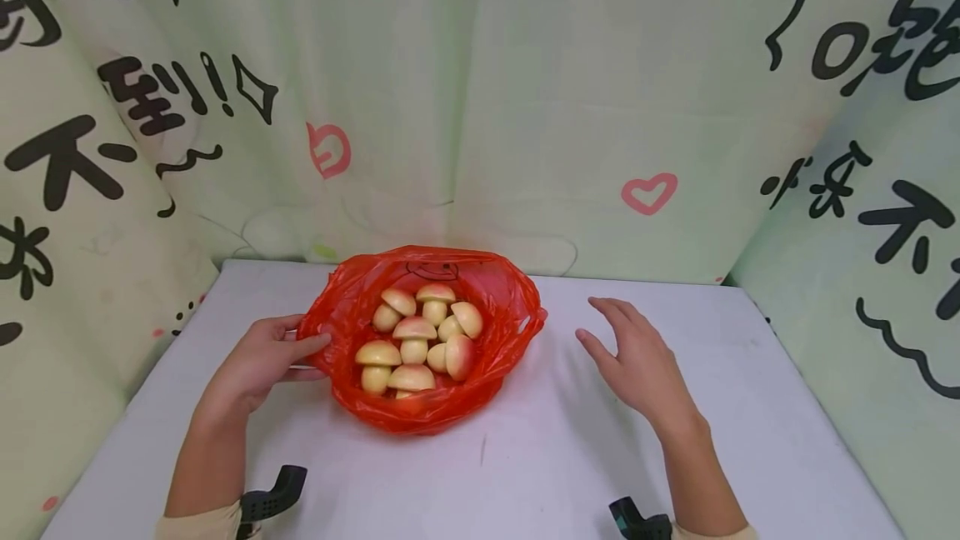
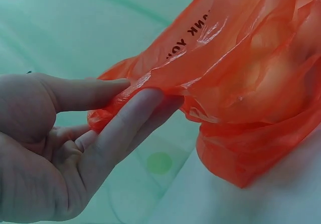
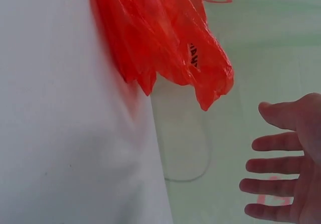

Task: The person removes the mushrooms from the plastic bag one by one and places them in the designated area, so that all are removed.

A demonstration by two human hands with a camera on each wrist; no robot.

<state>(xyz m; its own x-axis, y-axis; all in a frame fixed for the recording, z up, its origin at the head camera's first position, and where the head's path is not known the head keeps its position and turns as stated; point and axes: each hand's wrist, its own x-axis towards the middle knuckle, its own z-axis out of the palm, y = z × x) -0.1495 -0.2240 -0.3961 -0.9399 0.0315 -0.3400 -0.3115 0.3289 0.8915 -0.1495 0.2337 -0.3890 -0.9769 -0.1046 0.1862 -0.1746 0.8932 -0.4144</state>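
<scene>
A red plastic bag stands with its mouth wide and its rim rolled outward, near the middle of the white table. Inside lie several mushroom-shaped pieces with pale stems and yellow-pink caps. My left hand pinches the bag's left rim between thumb and fingers; the left wrist view shows the thin red film between them. Off to the right, my right hand hovers apart from the bag, holding nothing. Its fingers are spread and nearly straight in the right wrist view.
The white table reaches back to a pale green curtain printed with black characters and pink hearts, which also hangs along both sides. A black wrist-worn device is on the left forearm, another on the right.
</scene>
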